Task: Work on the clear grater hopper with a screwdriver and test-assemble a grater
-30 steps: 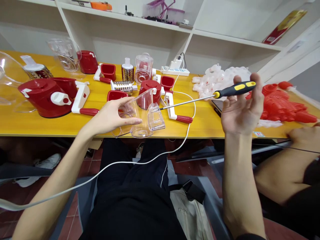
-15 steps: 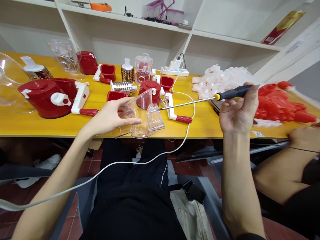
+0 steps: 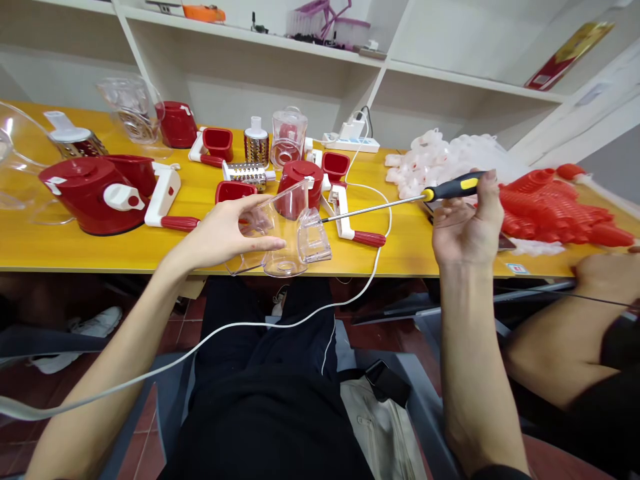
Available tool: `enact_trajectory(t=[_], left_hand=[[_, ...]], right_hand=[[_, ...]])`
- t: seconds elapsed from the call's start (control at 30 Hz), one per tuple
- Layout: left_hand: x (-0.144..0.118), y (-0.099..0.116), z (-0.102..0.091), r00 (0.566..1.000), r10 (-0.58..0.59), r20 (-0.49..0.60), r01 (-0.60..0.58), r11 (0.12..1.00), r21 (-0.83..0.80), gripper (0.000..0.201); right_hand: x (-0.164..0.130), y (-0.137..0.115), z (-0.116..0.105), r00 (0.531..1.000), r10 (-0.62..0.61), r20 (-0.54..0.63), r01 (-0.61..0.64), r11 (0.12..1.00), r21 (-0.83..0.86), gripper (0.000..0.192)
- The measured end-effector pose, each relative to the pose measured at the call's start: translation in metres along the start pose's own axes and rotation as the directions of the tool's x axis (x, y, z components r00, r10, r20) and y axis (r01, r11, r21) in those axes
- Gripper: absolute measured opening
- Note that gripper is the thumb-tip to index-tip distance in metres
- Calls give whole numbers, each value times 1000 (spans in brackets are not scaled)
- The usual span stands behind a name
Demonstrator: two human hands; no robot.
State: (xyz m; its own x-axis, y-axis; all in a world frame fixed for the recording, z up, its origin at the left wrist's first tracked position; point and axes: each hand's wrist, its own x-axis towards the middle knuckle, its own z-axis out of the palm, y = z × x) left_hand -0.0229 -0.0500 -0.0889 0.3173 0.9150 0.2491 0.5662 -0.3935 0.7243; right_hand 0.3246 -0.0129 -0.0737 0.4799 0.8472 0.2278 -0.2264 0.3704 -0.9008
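A clear plastic grater housing (image 3: 285,250) lies tipped on its side at the table's front edge, with my left hand (image 3: 225,230) wrapped round it, thumb along the near side. My right hand (image 3: 467,223) grips the black and yellow handle of a screwdriver (image 3: 390,205). The shaft runs left, and its dark tip meets the right end of the housing. Just behind the housing stands a red grater base (image 3: 303,181). To its right lies a white crank with a red handle (image 3: 367,238).
A larger red grater base (image 3: 95,193) stands at left. Metal grater drums (image 3: 256,143) and another clear housing (image 3: 289,133) are behind. White plastic parts (image 3: 430,167) and red parts (image 3: 545,210) are heaped at right. A white cable (image 3: 235,325) crosses in front; a person's arm (image 3: 600,287) is at far right.
My right hand has shifted slightly left, and its grip on the screwdriver handle has turned, showing a yellow patch. My left hand and the housing stay nearly in place.
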Motion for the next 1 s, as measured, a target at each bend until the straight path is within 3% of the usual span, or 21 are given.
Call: enact_trajectory(t=[0.13, 0.27, 0.47, 0.67, 0.87, 1.0], left_hand=[[0, 1, 0, 1000, 0, -3, 0, 1000, 15, 90], [-1, 2, -1, 1000, -2, -13, 3, 999, 34, 89], [-1, 3, -1, 1000, -11, 3, 11, 1000, 20, 92], [-2, 4, 0, 1000, -17, -4, 17, 999, 51, 88], [-1, 2, -1, 1000, -16, -3, 16, 999, 41, 86], [-1, 1, -1, 1000, -5, 3, 5, 1000, 30, 88]], right_hand=[[-2, 0, -3, 999, 30, 35, -30, 1000, -10, 68], [-1, 2, -4, 997, 35, 67, -34, 999, -7, 76], [-2, 3, -1, 1000, -10, 7, 10, 1000, 7, 79], [-3, 2, -3, 998, 65, 16, -65, 998, 11, 69], [-3, 5, 3, 1000, 23, -21, -23, 1000, 17, 82], [-4, 4, 5, 999, 6, -35, -5, 1000, 3, 80]])
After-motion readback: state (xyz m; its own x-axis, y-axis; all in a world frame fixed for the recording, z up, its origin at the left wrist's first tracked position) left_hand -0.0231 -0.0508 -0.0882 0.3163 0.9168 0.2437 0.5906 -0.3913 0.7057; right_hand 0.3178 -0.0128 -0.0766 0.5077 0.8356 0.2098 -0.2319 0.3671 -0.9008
